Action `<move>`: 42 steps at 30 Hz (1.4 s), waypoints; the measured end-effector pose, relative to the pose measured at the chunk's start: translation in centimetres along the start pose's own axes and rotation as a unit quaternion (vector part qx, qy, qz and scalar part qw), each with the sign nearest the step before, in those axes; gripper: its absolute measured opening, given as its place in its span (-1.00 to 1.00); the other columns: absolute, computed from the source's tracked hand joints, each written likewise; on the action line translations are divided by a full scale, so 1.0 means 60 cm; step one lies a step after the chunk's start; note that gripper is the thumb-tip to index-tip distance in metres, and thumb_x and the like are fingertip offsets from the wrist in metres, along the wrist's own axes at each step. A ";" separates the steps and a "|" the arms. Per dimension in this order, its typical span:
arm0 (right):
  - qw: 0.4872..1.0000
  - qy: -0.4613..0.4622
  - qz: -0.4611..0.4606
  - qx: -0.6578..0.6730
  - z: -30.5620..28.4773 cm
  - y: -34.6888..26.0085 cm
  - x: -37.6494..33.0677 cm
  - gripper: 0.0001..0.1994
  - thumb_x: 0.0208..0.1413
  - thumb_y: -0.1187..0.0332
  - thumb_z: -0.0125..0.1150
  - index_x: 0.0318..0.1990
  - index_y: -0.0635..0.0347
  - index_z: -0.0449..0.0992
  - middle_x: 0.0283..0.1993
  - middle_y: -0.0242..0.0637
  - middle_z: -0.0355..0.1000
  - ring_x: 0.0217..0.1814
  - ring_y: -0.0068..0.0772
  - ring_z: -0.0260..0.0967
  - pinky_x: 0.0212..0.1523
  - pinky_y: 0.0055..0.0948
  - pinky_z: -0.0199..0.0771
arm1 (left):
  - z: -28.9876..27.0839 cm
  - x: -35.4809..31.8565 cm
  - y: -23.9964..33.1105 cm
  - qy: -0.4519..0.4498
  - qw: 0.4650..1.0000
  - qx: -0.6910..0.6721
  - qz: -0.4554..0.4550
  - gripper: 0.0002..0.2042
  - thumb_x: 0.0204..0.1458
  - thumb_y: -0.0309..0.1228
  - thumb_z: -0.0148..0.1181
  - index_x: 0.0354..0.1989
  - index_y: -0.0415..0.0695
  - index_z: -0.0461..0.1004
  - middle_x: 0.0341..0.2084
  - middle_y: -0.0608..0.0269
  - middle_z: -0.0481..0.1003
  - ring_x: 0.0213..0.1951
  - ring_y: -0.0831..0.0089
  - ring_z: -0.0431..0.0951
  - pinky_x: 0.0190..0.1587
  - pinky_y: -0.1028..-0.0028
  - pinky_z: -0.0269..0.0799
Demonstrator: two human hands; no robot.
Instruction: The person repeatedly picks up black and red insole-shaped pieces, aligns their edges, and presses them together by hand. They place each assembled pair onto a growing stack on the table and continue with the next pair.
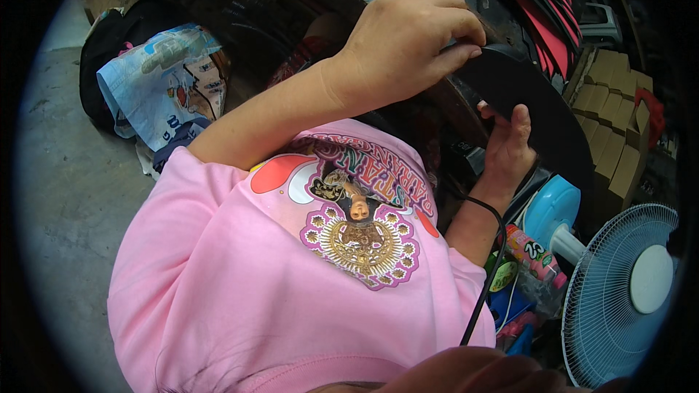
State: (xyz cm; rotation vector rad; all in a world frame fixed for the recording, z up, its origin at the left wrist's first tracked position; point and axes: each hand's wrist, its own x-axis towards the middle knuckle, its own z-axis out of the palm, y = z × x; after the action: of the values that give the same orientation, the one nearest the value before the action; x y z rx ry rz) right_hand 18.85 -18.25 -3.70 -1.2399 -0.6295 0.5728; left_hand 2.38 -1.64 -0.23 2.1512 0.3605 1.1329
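A black curved flat piece (542,98), its material unclear, is held up at the upper right. My left hand (415,44) reaches across from the left, thumb and forefinger pinched together at the piece's upper left edge. Below it, my right hand (512,147) supports the lower inner edge, thumb up and fingers partly hidden. Behind the piece and under my left hand lies a dark machine or bench (462,94), mostly covered from sight.
Pink-and-black sheets (539,14) stack at the upper right, near rows of tan box-like blocks (611,98). A white fan (619,291) stands at the lower right beside a pink bottle (535,251). A black cable (499,247) runs past my right arm. Bags (156,76) lie at left.
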 end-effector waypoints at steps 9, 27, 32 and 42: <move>1.000 -0.002 -0.009 -0.011 0.005 -0.006 -0.001 -0.66 0.28 0.35 0.19 0.10 0.38 0.43 -0.09 -0.09 0.54 -0.26 -0.20 0.55 -0.23 -0.22 0.62 | 0.005 0.002 -0.004 -0.005 0.999 0.035 0.031 -0.88 0.01 -0.47 0.34 -0.29 -0.19 0.59 -0.46 0.25 0.53 -0.44 0.43 0.57 -0.42 0.51 0.46; 0.997 -0.067 -0.030 -0.024 0.010 -0.016 -0.002 -0.72 0.24 0.37 0.22 0.01 0.38 0.46 -0.18 -0.10 0.54 -0.35 -0.23 0.54 -0.32 -0.29 0.60 | 0.007 0.002 0.000 -0.042 0.999 -0.016 -0.021 -0.88 0.01 -0.48 0.34 -0.31 -0.23 0.60 -0.47 0.20 0.54 -0.47 0.45 0.56 -0.38 0.52 0.46; 0.997 -0.051 -0.029 -0.042 0.017 -0.019 0.000 -0.70 0.23 0.38 0.23 0.02 0.39 0.47 -0.18 -0.10 0.54 -0.33 -0.22 0.55 -0.35 -0.33 0.59 | 0.001 0.003 0.002 -0.121 0.984 -0.077 -0.105 -0.85 0.06 -0.42 0.30 -0.28 -0.25 0.58 -0.48 0.23 0.54 -0.42 0.57 0.54 -0.33 0.54 0.46; 0.997 -0.052 0.060 0.003 -0.021 -0.030 -0.009 -0.48 0.08 0.22 0.43 0.08 0.38 0.44 -0.12 -0.13 0.54 -0.27 -0.30 0.53 -0.35 -0.39 0.55 | 0.004 0.021 -0.008 -0.145 0.918 -0.309 -0.200 -0.80 0.12 -0.37 0.30 -0.24 -0.28 0.57 -0.40 0.37 0.54 -0.31 0.66 0.50 -0.19 0.60 0.43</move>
State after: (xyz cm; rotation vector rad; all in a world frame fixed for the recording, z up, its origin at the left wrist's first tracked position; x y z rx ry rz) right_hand 19.45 -19.90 -2.27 -1.2551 -0.6419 0.7430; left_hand 3.37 -0.72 0.13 1.5529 0.2453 0.5747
